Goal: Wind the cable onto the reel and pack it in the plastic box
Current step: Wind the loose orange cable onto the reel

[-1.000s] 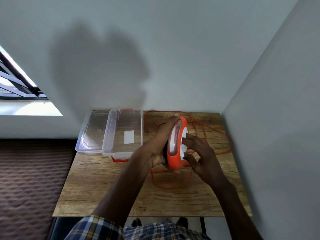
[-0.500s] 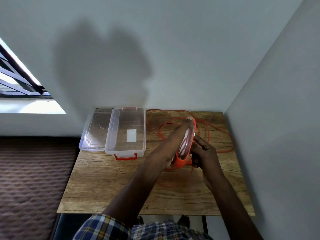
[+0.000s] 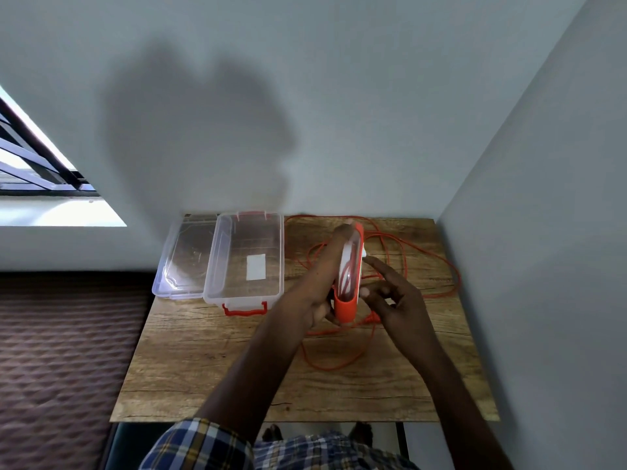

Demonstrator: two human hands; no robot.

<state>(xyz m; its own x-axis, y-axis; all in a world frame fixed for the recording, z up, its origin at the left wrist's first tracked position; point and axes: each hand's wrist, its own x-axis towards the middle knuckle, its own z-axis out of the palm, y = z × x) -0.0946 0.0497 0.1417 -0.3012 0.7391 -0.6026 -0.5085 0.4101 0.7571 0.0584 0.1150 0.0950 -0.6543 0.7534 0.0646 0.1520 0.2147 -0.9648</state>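
An orange cable reel (image 3: 349, 283) with a clear window stands on edge above the wooden table (image 3: 210, 368). My left hand (image 3: 317, 286) grips it from the left, fingers stretched along its side. My right hand (image 3: 395, 296) is at its right face, fingers curled near the hub; whether it grips a crank is hidden. Loose orange cable (image 3: 339, 364) lies in loops on the table around and behind the reel. The clear plastic box (image 3: 217, 266) with orange latches stands open at the table's back left.
The box's clear lid (image 3: 185, 262) lies left of it at the table's back corner. Walls close in behind and on the right. A brown patterned surface (image 3: 61, 351) lies left of the table.
The reel has turned edge-on and my right hand has shifted lower on its right face. The cable loop in front of the reel has changed shape. The view has shifted slightly.
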